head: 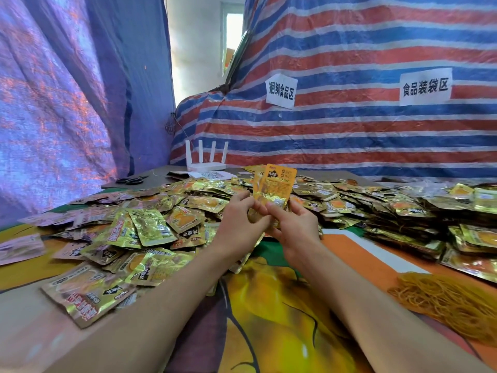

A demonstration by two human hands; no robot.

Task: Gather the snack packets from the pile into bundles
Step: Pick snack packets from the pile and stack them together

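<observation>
A wide pile of gold and yellow snack packets (150, 227) covers the table from the left to the far right. Above its middle I hold a small upright stack of packets (274, 187), orange backs facing me. My left hand (239, 222) pinches the stack's lower left edge. My right hand (294, 224) grips its lower right corner with fingers curled round it. Both forearms reach in from the bottom of the view.
A heap of yellow rubber bands (451, 300) lies at the near right. Neater rows of packets (443, 211) sit on the right. A white router (205, 165), black scissors (130, 180) and papers lie at the back. Striped tarpaulin (349, 130) walls the table.
</observation>
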